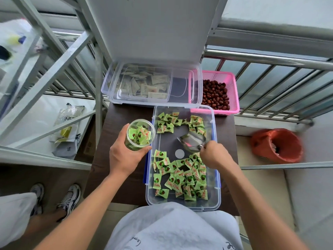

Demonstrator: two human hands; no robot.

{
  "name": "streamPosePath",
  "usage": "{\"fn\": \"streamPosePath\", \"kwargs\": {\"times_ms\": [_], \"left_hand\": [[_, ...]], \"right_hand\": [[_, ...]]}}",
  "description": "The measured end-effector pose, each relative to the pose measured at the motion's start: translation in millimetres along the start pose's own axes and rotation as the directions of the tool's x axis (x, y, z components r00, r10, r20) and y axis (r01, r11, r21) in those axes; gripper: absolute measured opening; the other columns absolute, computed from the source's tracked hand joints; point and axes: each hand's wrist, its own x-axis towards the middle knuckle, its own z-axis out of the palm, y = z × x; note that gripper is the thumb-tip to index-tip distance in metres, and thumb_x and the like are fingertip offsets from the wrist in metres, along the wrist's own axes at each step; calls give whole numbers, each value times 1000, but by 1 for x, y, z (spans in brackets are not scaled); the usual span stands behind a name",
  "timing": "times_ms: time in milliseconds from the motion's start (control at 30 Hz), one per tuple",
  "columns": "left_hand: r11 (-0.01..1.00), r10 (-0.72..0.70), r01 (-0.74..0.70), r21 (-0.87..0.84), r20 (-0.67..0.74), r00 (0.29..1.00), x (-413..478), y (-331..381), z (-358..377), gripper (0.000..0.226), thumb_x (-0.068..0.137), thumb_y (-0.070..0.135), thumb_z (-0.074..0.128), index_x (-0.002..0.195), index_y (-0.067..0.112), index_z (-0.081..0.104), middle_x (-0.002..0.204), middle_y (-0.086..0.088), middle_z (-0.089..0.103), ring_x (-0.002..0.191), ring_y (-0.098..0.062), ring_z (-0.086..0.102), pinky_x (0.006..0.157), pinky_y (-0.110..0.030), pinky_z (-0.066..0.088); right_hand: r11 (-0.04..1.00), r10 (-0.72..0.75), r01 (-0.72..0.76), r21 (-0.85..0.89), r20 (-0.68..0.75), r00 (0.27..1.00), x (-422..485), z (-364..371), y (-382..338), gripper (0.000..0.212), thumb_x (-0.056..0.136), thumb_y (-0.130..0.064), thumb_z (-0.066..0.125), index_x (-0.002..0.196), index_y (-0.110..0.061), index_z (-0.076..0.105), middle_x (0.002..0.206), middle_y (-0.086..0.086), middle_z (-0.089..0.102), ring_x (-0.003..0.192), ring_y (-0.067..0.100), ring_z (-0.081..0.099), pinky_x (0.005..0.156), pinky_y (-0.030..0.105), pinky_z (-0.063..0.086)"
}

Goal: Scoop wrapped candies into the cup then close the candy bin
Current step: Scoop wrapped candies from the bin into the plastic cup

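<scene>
The right hand (214, 156) is clenched round the handle of a metal scoop (191, 142), just inside the right wall of the candy bin (217, 159). The scoop's bowl lies low over the bin's bare middle. Its long axis runs across the bin's short width, with the mouth towards the left wall and nothing visible in it.

The left hand (126, 156) grasps a clear cup (141, 134) just outside the bin's left wall. The cup is upright, partly filled with green wrapped candies, and its rim is close to the bin's rim.

Inside the bin, candies (187, 177) heap at the near end and a smaller cluster sits at the far end, leaving an open strip between them.

The bin runs lengthwise away from the person on a dark table (115, 123). Its near end reaches the table's near edge and its right wall sits near the table's right edge.

Beyond its far end stands a second clear box (153, 85) of pale packets. To the far right is a pink basket (232, 91) of red fruit against a metal railing (270, 58). Left of the bin rises a grey shelf frame (54, 56), and to the right there is a red-lined waste bin (277, 145).
</scene>
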Motion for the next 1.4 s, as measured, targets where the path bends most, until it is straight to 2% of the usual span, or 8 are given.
{"fn": "streamPosePath", "kwargs": {"times_ms": [233, 500, 700, 833, 1000, 1100, 1233, 1400], "left_hand": [[1000, 5, -5, 8, 1, 1000, -1, 2, -1, 97, 63, 36, 99, 146, 17, 53, 125, 1, 69, 110, -9, 61, 98, -24, 48], [1000, 1, -1, 18, 6, 1000, 1, 3, 0, 97, 63, 36, 99, 147, 16, 53, 126, -1, 69, 109, -10, 61, 98, -26, 49], [1000, -5, 5, 12, 8, 1000, 0, 2, -1, 98, 63, 36, 99, 147, 17, 52, 124, -1, 69, 109, -12, 62, 99, -31, 52], [1000, -6, 6, 18, 17, 1000, -1, 1, -2, 98, 63, 37, 99, 147, 17, 52, 124, -1, 69, 108, -11, 62, 97, -27, 49], [1000, -10, 10, 7, 12, 1000, -3, 2, -1, 97, 62, 36, 99, 146, 18, 54, 120, 8, 67, 107, -7, 61, 96, -21, 47], [1000, -7, 7, 7, 16, 1000, -3, 2, -1, 96, 63, 36, 99, 146, 19, 54, 118, 14, 63, 107, -6, 60, 95, -19, 46], [1000, -4, 4, 7, 14, 1000, -2, 1, -1, 97, 62, 37, 99, 146, 19, 54, 121, 9, 67, 108, -7, 62, 96, -21, 47], [1000, -9, 9, 18, 20, 1000, -1, 0, -3, 98, 63, 38, 99, 147, 19, 53, 123, 4, 69, 109, -11, 63, 97, -26, 50]], "right_hand": [[997, -7, 11, 74, -47, 999, 18, 13, -7, 24, 97, -27, 45, 92, -8, 59, 97, 18, 66, 82, 36, 60, 68, 35, 45], [994, -25, 35, 105, -95, 995, 31, 11, -24, 28, 94, -24, 47, 104, -4, 64, 105, 21, 68, 79, 33, 55, 69, 33, 43], [995, -73, 59, -75, -193, 978, 18, 10, -17, 20, 91, -23, 53, 98, -10, 66, 97, 14, 70, 79, 34, 62, 66, 36, 49], [992, -55, 32, -124, -189, 981, 18, 5, -16, 19, 88, -21, 54, 99, -12, 67, 94, 12, 69, 76, 33, 59, 66, 35, 48], [998, -11, 19, 65, -126, 992, 32, 9, -25, 19, 89, -22, 51, 92, -8, 64, 91, 14, 67, 77, 34, 60, 68, 34, 47], [985, -50, 70, 158, -129, 990, 36, 13, -36, 13, 90, -16, 54, 81, -9, 60, 76, 10, 59, 73, 32, 56, 66, 30, 43], [971, -50, 70, 228, -93, 994, 41, 20, -33, 25, 92, -20, 56, 70, -9, 60, 64, 5, 57, 67, 29, 58, 48, 24, 33], [968, -17, 23, 251, -28, 999, 43, 20, -18, 33, 95, -29, 56, 68, -10, 60, 63, 5, 59, 56, 19, 53, 48, 26, 34]]}}
